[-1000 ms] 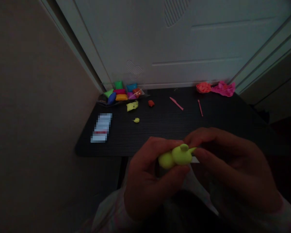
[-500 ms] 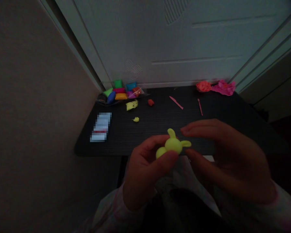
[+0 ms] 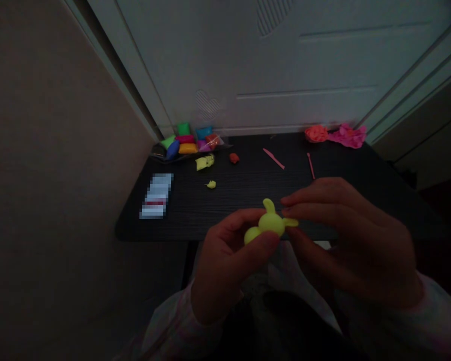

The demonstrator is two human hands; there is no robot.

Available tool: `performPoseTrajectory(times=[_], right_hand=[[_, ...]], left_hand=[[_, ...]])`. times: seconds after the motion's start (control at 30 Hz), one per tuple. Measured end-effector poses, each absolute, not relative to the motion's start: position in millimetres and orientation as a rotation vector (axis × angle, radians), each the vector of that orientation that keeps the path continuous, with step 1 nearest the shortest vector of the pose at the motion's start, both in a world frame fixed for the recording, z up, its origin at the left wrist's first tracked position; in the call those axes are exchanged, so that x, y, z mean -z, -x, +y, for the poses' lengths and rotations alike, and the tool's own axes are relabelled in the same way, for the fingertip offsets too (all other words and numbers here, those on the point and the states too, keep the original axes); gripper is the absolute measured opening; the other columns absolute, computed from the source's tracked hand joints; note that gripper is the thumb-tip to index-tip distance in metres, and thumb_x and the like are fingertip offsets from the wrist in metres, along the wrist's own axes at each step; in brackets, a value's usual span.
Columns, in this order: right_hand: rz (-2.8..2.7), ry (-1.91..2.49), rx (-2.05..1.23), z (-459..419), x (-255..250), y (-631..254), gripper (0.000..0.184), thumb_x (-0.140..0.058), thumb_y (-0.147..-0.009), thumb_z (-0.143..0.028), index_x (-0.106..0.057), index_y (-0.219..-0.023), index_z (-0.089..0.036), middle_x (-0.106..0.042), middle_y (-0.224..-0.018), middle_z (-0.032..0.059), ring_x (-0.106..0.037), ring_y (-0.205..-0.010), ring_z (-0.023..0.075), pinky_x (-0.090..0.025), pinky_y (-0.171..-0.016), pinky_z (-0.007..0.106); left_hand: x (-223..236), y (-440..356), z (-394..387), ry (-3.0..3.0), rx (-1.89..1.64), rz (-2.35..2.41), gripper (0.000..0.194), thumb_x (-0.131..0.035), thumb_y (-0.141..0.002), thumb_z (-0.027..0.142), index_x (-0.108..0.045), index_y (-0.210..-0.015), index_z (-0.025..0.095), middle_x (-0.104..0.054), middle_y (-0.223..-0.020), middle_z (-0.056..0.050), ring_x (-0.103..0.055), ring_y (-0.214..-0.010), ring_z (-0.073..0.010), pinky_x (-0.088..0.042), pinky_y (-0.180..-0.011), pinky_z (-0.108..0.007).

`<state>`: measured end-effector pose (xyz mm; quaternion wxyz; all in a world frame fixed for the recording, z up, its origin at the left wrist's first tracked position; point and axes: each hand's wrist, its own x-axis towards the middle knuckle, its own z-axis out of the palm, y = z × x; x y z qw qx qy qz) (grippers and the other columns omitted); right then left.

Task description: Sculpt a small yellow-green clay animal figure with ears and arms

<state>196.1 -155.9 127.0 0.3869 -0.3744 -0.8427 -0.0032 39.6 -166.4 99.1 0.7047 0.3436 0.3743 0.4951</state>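
A small yellow-green clay figure (image 3: pixel 268 224), two joined balls with two ear-like bits, sits between my hands above the near edge of the dark table (image 3: pixel 248 195). My left hand (image 3: pixel 225 265) grips it from below with thumb and fingers. My right hand (image 3: pixel 346 235) pinches the right ear between thumb and forefinger.
Several coloured clay packs (image 3: pixel 190 143) lie at the table's back left, with yellow clay scraps (image 3: pixel 205 162) and a small red lump (image 3: pixel 233 158) beside them. Two pink tools (image 3: pixel 273 159) lie mid-table. Orange and pink clay (image 3: pixel 334 134) sits back right. A white door stands behind.
Both hands lifted the figure up and forward, and turned it so its two ears show. My right fingers have closed on the right ear.
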Motion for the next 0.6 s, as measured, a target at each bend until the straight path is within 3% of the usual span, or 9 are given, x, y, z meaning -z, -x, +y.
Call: performPoseTrajectory(times=[0.6], right_hand=[[-2.113, 0.927, 0.031, -154.5, -125.4, -194.8, 0.018, -0.057, -0.068, -0.015, -0.056, -0.086, -0.020, -0.064, -0.080, 0.0035, -0.059, -0.074, 0.0174, -0.045, -0.067, 0.035]], left_hand=[[-101.1, -39.8, -165.4, -0.780, -1.101, 0.831, 0.023, -0.066, -0.061, 0.024, -0.065, -0.083, 0.019, -0.062, -0.074, -0.002, -0.053, -0.063, -0.0092, -0.042, -0.058, -0.022]])
